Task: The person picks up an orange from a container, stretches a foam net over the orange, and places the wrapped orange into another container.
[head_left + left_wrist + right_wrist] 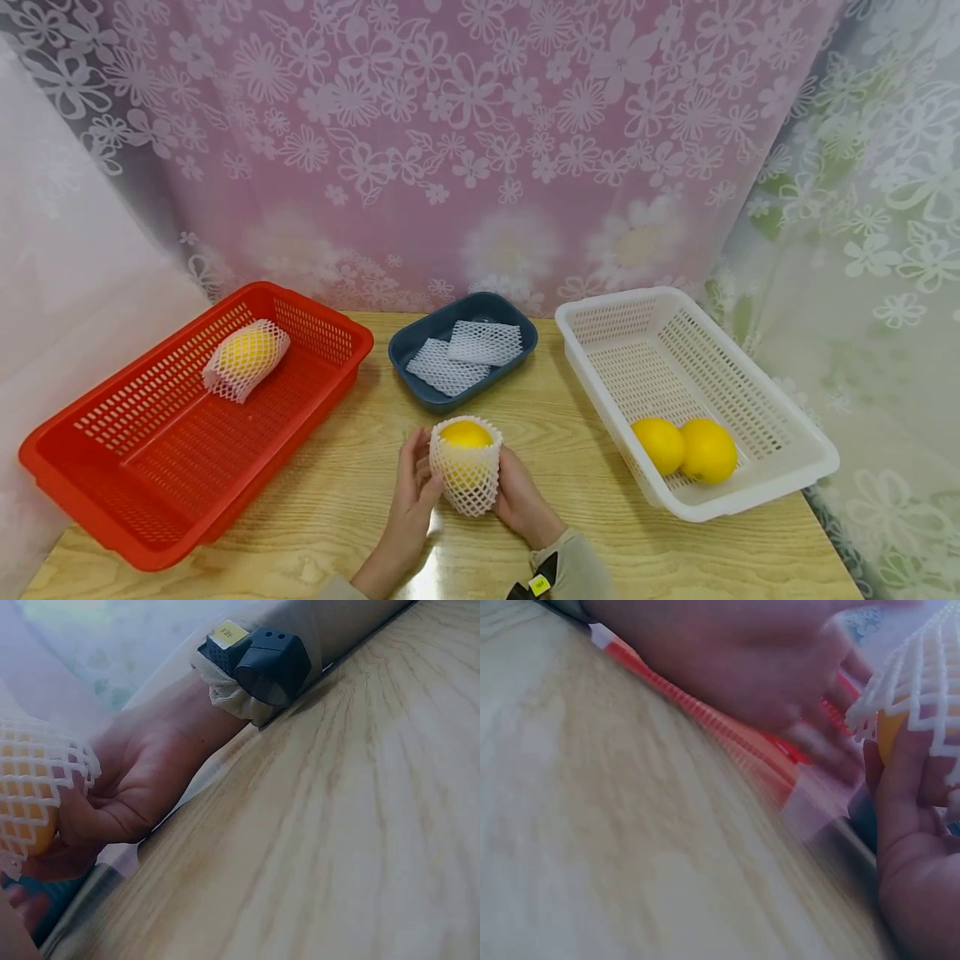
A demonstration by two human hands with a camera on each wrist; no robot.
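An orange (467, 433) sits inside a white foam net sleeve (471, 483), its top bare at the sleeve's open upper end. My right hand (522, 497) holds the sleeved fruit from the right; in the left wrist view that hand's thumb (105, 821) lies over fruit and netting. On the other side, my left hand (408, 487) is beside the sleeve in the head view. The right wrist view shows the left hand (757, 667) blurred, fingers extended toward the netting. Part of the right hand is hidden behind the sleeve.
At the left, a red basket (292, 417) contains one orange in a net (247, 354). A blue tray (420, 393) behind the hands holds flat foam nets (486, 342). Two bare oranges (707, 450) lie in the white basket (622, 358) at right. Everything stands on a wooden table (570, 467).
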